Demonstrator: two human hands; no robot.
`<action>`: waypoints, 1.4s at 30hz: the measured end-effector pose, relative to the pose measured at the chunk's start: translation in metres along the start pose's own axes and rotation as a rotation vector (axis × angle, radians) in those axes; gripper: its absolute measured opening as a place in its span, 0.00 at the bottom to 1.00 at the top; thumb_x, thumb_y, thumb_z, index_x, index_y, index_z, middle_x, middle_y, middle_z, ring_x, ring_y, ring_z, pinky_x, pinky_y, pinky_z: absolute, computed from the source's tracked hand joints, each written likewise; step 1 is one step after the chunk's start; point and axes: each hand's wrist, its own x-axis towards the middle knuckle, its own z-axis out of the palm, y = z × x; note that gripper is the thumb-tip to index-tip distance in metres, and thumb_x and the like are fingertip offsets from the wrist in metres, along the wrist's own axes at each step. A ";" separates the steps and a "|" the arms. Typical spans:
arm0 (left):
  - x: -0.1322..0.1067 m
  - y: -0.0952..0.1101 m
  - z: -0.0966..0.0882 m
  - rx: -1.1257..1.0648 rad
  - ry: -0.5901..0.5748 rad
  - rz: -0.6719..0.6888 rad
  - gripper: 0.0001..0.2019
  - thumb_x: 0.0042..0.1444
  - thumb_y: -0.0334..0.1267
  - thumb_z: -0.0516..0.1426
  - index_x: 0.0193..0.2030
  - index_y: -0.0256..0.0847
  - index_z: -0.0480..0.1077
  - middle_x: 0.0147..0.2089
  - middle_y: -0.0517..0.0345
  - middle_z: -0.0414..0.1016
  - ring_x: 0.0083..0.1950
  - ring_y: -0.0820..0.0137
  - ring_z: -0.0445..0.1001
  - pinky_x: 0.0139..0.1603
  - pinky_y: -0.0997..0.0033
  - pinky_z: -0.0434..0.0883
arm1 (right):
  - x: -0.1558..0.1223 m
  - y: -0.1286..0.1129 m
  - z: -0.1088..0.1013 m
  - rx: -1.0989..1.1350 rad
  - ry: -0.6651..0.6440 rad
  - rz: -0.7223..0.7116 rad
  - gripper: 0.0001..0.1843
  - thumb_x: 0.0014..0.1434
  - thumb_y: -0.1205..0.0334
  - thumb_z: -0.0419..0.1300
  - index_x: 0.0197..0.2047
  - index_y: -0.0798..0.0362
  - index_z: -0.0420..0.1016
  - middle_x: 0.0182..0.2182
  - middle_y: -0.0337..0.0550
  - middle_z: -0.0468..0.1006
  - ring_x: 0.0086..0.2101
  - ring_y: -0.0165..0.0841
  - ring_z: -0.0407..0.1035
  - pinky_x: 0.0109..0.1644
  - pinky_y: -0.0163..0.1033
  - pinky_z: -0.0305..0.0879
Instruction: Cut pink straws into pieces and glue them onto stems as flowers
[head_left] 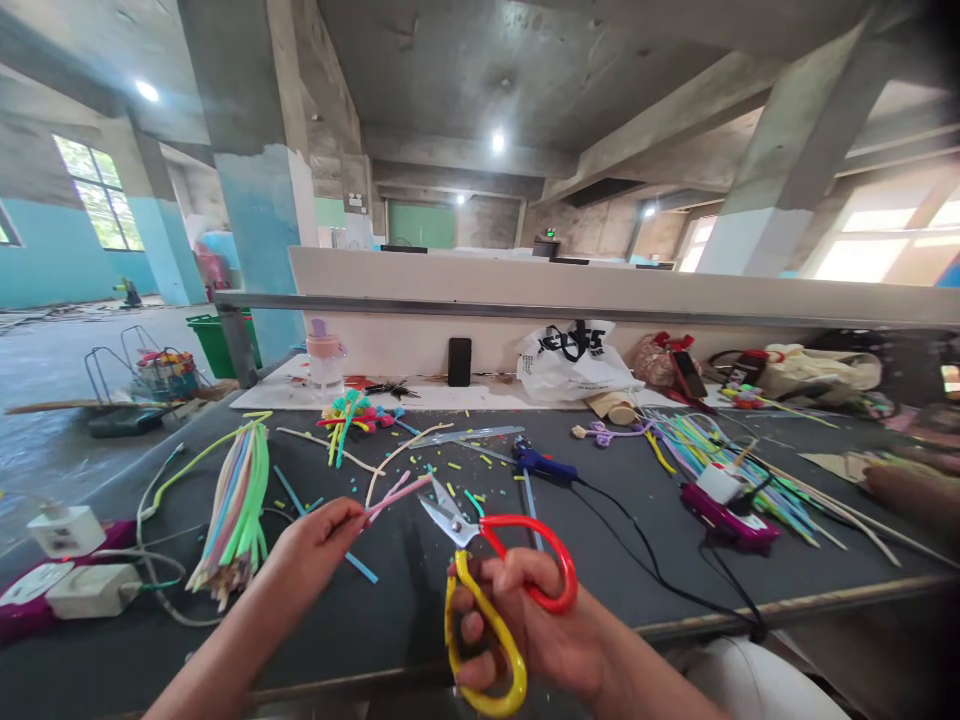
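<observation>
Pinched in my left hand [330, 535] is a pink pipe cleaner [403, 492] whose free end points right. My right hand [544, 625] holds a pair of scissors [455, 522] with one red and one yellow handle, fingers through both loops. The blades are spread apart, and the pipe cleaner's tip reaches up to them; whether it lies between the blades I cannot tell. Beyond the hands, small yellow and green cut bits [454, 465] are scattered over the dark table [390, 625]. A blue glue gun [546, 464] lies past the scissors, its cord running right.
At left lies a bundle of coloured pipe cleaners [238, 500], near white plugs [90, 590] on a power strip. More pipe cleaners [712, 450] and a purple power strip [731, 520] are at right. A phone [460, 362], a bottle [325, 362] and a white bag [574, 360] stand at the back. Another person's hand [911, 490] shows far right.
</observation>
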 end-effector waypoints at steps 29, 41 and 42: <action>0.071 0.013 0.049 0.311 0.232 0.330 0.12 0.54 0.44 0.50 0.32 0.44 0.73 0.33 0.60 0.78 0.35 0.68 0.75 0.36 0.73 0.67 | 0.004 0.007 0.004 -0.821 0.611 -0.374 0.27 0.54 0.34 0.46 0.30 0.52 0.59 0.16 0.31 0.62 0.15 0.23 0.59 0.19 0.29 0.58; 0.067 0.024 0.055 0.222 0.158 0.278 0.11 0.52 0.45 0.53 0.31 0.45 0.74 0.34 0.60 0.78 0.35 0.68 0.74 0.36 0.73 0.66 | -0.010 0.012 0.012 -0.743 0.692 -0.303 0.28 0.51 0.32 0.48 0.32 0.51 0.60 0.20 0.30 0.62 0.15 0.19 0.54 0.17 0.24 0.53; 0.066 0.026 0.055 0.204 0.138 0.268 0.10 0.51 0.45 0.53 0.31 0.45 0.74 0.33 0.61 0.78 0.35 0.68 0.73 0.35 0.73 0.66 | -0.009 0.011 0.013 -0.785 0.679 -0.308 0.28 0.50 0.32 0.49 0.32 0.51 0.59 0.20 0.30 0.61 0.15 0.19 0.54 0.17 0.24 0.54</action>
